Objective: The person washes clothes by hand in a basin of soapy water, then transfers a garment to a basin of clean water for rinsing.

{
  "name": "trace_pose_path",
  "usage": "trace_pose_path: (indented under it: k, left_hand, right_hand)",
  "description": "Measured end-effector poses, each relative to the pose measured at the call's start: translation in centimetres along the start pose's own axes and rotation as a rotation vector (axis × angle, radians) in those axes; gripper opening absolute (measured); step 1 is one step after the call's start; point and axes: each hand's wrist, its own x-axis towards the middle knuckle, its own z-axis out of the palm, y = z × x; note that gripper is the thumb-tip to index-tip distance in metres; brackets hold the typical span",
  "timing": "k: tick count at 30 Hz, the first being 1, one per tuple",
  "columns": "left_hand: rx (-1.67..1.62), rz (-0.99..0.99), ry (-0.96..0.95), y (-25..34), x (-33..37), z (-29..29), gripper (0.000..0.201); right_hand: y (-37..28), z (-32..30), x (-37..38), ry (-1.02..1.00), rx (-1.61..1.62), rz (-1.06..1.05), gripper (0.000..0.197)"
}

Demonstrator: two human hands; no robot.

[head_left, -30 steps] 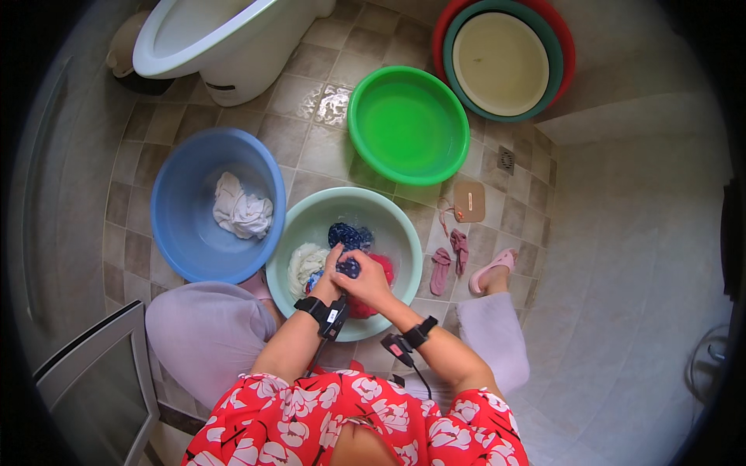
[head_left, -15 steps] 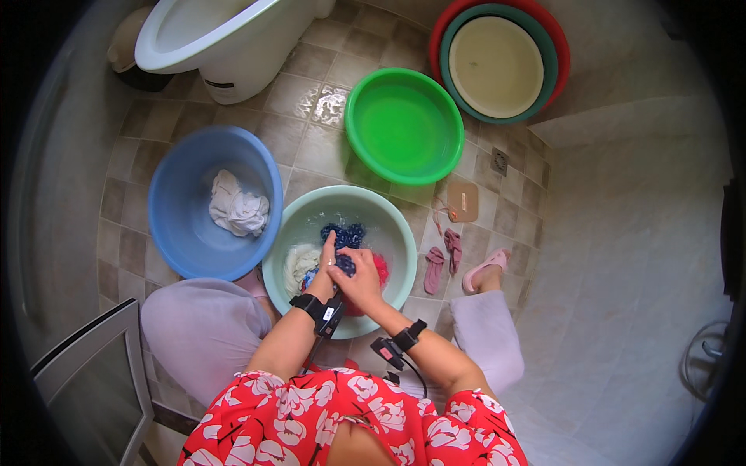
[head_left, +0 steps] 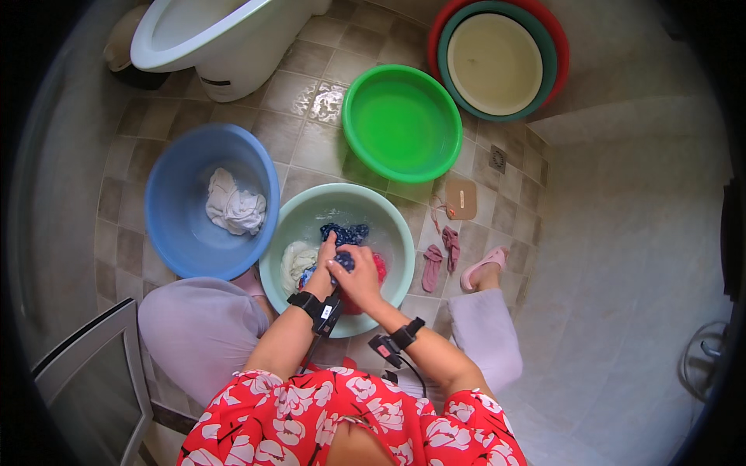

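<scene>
A dark blue cloth with small white patterns (head_left: 348,233) is bunched between my two hands over the pale green basin (head_left: 400,233). My left hand (head_left: 322,268) is closed on its near left side, thumb side up. Pressed against it from the right, my right hand (head_left: 357,278) has its fingers curled round the same cloth. Some of the cloth hangs past my fingers toward the water. Also in the basin are a whitish cloth (head_left: 297,262) to the left and a red cloth (head_left: 379,267) to the right, partly hidden by my hands.
A blue basin (head_left: 159,206) with a white garment (head_left: 235,206) stands at left. Beyond is a bright green basin (head_left: 357,147) of water; nested basins (head_left: 556,70) stand far right. Pink socks (head_left: 433,268) and a brown flat piece (head_left: 461,199) lie on the tiles. A toilet (head_left: 225,74) stands far left.
My hands have shifted slightly against each other on the dark blue cloth. The whole view has moved a little; the basins stay in place.
</scene>
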Motion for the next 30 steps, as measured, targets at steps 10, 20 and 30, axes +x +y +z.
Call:
trace_pose_path:
  k: [10,20,30]
  left_hand:
    - [0.392,0.417,0.248,-1.0,-1.9,7.5,0.029]
    - [0.972,0.351,0.080,-1.8,-2.6,6.8,0.016]
    - [1.317,0.981,0.105,-1.4,-1.2,4.4,0.038]
  right_hand:
    - [10.5,-4.7,4.7,-0.420,0.020,0.503,0.036]
    - [12.9,-4.4,5.4,-0.139,0.374,0.533,0.041]
    - [1.9,-11.9,5.0,-0.503,1.014,0.612,0.039]
